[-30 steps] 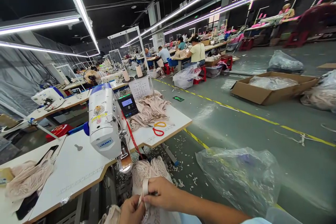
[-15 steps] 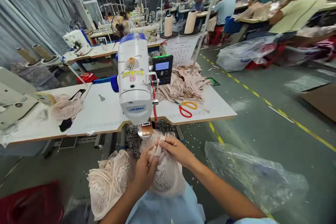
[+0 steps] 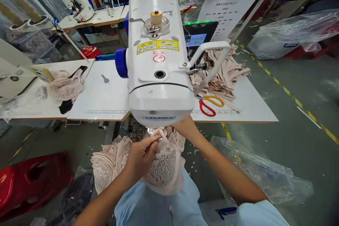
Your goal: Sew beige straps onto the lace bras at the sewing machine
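A pale pink lace bra [image 3: 164, 169] hangs over my lap, its upper edge and a narrow strap up under the head of a white sewing machine [image 3: 161, 102]. My left hand [image 3: 140, 157] is closed, thumb and forefinger pinching the strap just in front of the needle area. My right hand [image 3: 185, 127] reaches in from the right beneath the machine head, which hides its fingers. To the left of my left hand lies a pile of similar lace bras [image 3: 109, 160].
Red-and-orange-handled scissors [image 3: 209, 106] and a heap of pale fabric strips [image 3: 219, 72] lie on the white tabletop [image 3: 254, 104] at right. A control screen [image 3: 197, 39] stands behind the machine. A red stool [image 3: 31, 183] is at lower left, a clear plastic bag [image 3: 265, 173] on the floor.
My view has moved closer and tipped down, so the machine looks larger. Both hands have brought the bra's strap up to the machine, and my right fingers have gone behind its head.
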A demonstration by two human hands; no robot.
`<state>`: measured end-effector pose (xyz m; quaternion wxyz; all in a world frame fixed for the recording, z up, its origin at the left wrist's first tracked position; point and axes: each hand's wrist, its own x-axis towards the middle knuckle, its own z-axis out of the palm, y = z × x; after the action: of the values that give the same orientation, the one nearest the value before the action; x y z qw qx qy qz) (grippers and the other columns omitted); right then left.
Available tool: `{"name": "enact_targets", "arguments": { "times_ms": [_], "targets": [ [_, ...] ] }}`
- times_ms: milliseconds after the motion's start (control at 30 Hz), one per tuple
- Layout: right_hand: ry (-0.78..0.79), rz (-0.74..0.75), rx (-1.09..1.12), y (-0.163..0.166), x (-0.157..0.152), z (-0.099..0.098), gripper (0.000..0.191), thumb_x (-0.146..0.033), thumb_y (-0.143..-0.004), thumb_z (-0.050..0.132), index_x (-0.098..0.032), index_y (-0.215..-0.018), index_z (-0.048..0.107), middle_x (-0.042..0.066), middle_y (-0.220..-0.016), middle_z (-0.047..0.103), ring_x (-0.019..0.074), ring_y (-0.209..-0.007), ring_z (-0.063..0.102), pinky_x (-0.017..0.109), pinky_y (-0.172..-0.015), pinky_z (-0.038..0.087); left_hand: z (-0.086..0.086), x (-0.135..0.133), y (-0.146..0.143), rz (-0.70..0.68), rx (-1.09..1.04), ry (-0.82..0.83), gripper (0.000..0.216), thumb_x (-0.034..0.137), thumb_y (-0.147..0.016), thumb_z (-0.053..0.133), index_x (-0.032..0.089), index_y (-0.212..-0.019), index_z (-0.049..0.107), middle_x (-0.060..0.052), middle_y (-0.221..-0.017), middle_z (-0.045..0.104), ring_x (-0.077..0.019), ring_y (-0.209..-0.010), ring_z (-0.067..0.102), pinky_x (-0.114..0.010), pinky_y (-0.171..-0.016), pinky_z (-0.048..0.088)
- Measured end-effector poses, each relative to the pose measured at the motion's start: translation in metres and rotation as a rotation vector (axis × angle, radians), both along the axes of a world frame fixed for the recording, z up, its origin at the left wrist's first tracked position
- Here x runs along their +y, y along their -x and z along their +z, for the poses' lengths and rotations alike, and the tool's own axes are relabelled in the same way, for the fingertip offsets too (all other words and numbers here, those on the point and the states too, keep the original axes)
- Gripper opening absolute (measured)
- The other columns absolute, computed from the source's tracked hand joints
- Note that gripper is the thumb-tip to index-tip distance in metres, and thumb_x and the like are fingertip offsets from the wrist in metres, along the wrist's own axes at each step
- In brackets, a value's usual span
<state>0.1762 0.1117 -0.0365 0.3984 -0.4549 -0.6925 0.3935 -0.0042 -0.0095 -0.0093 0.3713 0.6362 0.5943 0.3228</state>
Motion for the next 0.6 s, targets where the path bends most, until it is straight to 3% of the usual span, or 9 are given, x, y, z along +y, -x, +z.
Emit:
{"name": "enact_targets", "arguments": {
  "times_ms": [133,233,400,600],
  "targets": [
    [-0.132,0.035,-0.132,0.007,0.009,0.0,0.008,-0.026,-0.078,0.059,-0.023,-0.07,0.059,0.003,-0.074,0.06,0.0212,-0.076,0.052,0.032,-0.068,0.046,0.01,-0.001,0.0,-0.028,0.008,0.051,0.033,0.029,-0.096,0.047,0.019,-0.117,0.069,-0.002,-0.08,0.074,-0.0147,-0.067,0.066,-0.022,-0.061,0.049],
    [-0.12,0.104,-0.189,0.008,0.013,-0.002,0.016,-0.023,-0.079,0.056,-0.024,-0.063,0.054,0.0,-0.06,0.05,0.0189,-0.066,0.046,0.031,-0.066,0.045,0.015,-0.001,0.0,-0.062,0.013,0.068,0.033,0.028,-0.096,0.047,0.019,-0.118,0.069,-0.002,-0.079,0.074,-0.0149,-0.068,0.067,-0.023,-0.063,0.048],
    [-0.095,0.095,-0.21,0.006,0.01,0.007,0.021,-0.024,-0.082,0.051,-0.024,-0.061,0.049,-0.001,-0.055,0.04,0.0172,-0.059,0.037,0.028,-0.058,0.042,0.02,0.0,-0.001,-0.091,0.009,0.12,0.035,0.03,-0.098,0.045,0.021,-0.126,0.064,0.0,-0.071,0.072,-0.0129,-0.057,0.062,-0.021,-0.053,0.042],
    [-0.058,0.086,-0.257,0.007,0.009,0.019,0.026,-0.024,-0.08,0.05,-0.024,-0.057,0.039,-0.002,-0.052,0.032,0.0151,-0.055,0.029,0.026,-0.054,0.037,0.021,0.002,-0.001,-0.103,0.014,0.115,0.035,0.031,-0.098,0.046,0.02,-0.124,0.065,-0.001,-0.073,0.072,-0.0134,-0.061,0.064,-0.021,-0.055,0.044]
  ]
}}
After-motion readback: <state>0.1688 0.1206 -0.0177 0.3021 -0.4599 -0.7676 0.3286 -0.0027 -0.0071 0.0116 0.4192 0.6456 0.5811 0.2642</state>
